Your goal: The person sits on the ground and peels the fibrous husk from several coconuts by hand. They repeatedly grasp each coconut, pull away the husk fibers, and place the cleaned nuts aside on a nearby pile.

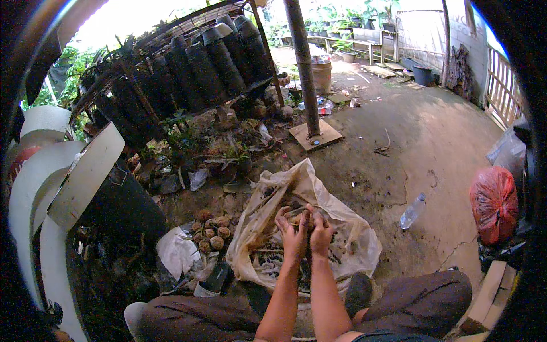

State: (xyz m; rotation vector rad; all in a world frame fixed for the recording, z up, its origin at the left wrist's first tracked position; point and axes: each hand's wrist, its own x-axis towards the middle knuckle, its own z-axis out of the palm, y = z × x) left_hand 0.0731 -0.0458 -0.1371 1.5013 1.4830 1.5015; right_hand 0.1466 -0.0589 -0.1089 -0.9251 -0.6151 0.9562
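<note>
My left hand (292,234) and my right hand (320,234) are side by side over a spread sheet of translucent plastic (361,233), thumbs close together and fingers curled. Something small and tan (295,219) shows between the fingers of the left hand; I cannot tell whether it is held or lies behind. Dark crumbly bits and thin sticks (270,266) lie on the plastic under my wrists. To the left, several round, brown, rough-skinned nuts or fruits (217,243) rest on the ground beside a crumpled white plastic bag (177,252).
A wooden post (304,68) stands on a square base (316,133) ahead. A clear plastic bottle (413,210) and a tied red bag (494,205) are at right. Stacked black pots (213,64) lean at back left, with curved white panels (25,196) nearer. A dark sandal (216,278) lies by my leg.
</note>
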